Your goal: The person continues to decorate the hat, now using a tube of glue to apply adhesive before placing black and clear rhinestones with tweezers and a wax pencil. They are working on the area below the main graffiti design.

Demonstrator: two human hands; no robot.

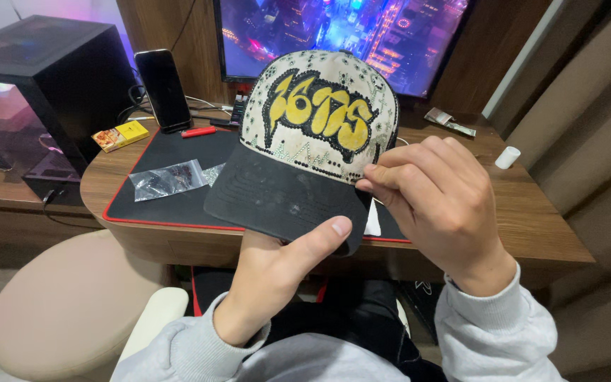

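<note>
A baseball cap (305,152) fills the middle of the view, held up over the desk edge. It has a cream crown with yellow and black lettering, small studs, and a black brim. My left hand (277,269) grips the brim from below, thumb pressed on its front edge. My right hand (436,205) pinches the cap at the right side where crown meets brim, fingertips closed together on it.
A black desk mat with red edging (171,201) lies on the wooden desk (525,219), carrying clear plastic bags (167,178). Behind are a phone on a stand (164,88), a red lighter (198,131), a yellow box (119,135), a monitor (334,32), a computer case (44,85) and a white cylinder (507,157).
</note>
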